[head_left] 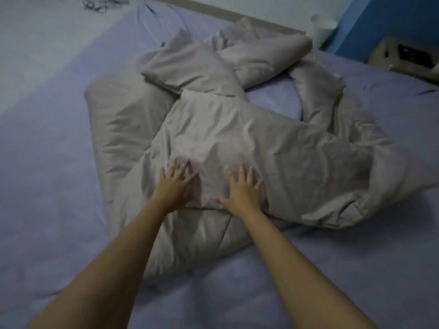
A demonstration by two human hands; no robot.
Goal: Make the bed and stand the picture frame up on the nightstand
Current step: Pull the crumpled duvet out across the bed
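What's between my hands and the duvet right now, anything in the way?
Nothing visible. Both the left hand and the right hand already rest flat, fingers spread, on the crumpled beige duvet.

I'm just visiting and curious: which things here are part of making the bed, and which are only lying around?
Part of the job:
crumpled beige duvet
blue sheet
left hand and right hand, flat on the duvet
nightstand

Lying about:
white bin
tangled cable
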